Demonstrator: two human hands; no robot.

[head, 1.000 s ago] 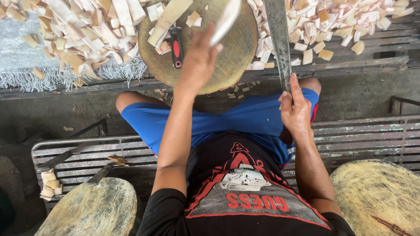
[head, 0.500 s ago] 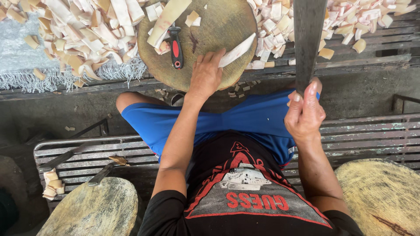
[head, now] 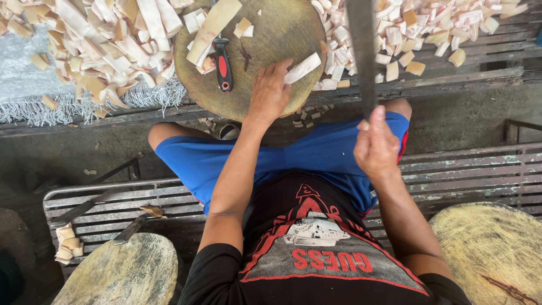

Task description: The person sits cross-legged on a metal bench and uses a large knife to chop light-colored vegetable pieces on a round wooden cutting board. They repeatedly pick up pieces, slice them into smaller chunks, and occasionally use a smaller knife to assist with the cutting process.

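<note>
Our left hand [head: 270, 93] pins a pale cut strip [head: 302, 68] flat on the round chopping block [head: 282, 34]; our right hand [head: 375, 148] is closed around a long cleaver [head: 361, 51], blade raised. The strip looks light, stiff and likely slick, best held at its near end. The cleaver's tip runs out of frame, its grip hidden

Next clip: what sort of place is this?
Probably an informal outdoor cutting station. The left hand holds a pale strip on a round wooden block, the right hand raises a long blade, and cut pieces lie heaped around.
</note>
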